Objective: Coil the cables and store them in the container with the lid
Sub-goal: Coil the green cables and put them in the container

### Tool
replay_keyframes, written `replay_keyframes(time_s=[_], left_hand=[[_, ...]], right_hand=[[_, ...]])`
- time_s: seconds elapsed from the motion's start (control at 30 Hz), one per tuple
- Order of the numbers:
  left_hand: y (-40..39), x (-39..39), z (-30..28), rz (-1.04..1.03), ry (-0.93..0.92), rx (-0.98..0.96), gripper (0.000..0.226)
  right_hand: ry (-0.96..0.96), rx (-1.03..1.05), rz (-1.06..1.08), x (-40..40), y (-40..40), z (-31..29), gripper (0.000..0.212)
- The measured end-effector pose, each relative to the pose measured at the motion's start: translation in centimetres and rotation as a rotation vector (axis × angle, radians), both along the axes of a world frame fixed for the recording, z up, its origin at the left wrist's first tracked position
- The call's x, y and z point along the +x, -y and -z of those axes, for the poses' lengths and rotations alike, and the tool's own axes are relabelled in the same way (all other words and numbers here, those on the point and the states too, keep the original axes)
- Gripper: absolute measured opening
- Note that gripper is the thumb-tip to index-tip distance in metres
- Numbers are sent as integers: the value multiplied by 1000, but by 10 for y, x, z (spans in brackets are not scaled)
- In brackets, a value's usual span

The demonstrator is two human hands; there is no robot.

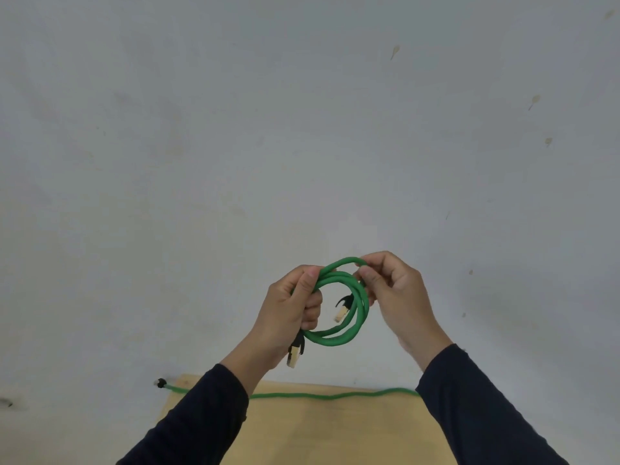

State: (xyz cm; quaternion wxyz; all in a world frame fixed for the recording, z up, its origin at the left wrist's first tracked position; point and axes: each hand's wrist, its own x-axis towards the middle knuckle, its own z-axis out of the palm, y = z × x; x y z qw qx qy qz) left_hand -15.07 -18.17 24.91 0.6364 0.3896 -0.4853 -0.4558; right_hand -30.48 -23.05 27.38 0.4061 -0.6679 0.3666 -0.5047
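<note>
Green round cable coil (several loops) gripped by both hands' fingers.

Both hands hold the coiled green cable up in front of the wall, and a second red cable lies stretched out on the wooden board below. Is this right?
Not quite. The head view shows that the second cable on the wooden board is green, not red. The rest stands: the left hand and the right hand hold the coiled green cable up in front of the wall.
</note>
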Motion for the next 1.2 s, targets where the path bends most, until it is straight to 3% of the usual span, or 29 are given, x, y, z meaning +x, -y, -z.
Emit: replay_keyframes(time_s=[0.2,0.43,0.57,0.77,0.9,1.2], left_hand=[[8,-2,10,-233,135,-73,27],[13,-4,22,-440,76,-17,28],[14,-7,23,-431,44,-1,29],[4,-8,41,-391,35,15,30],[-6,-14,64,-377,13,78,30],[-68,-41,155,-259,97,295,29]], right_hand=[[280,330,-98,17,-9,18,15],[0,-9,25,24,-22,28,23],[-271,-160,91,34,-26,47,44],[-79,42,-13,35,-28,62,35],[-52,58,77,32,-43,76,30],[-198,184,330,5,-111,161,31]])
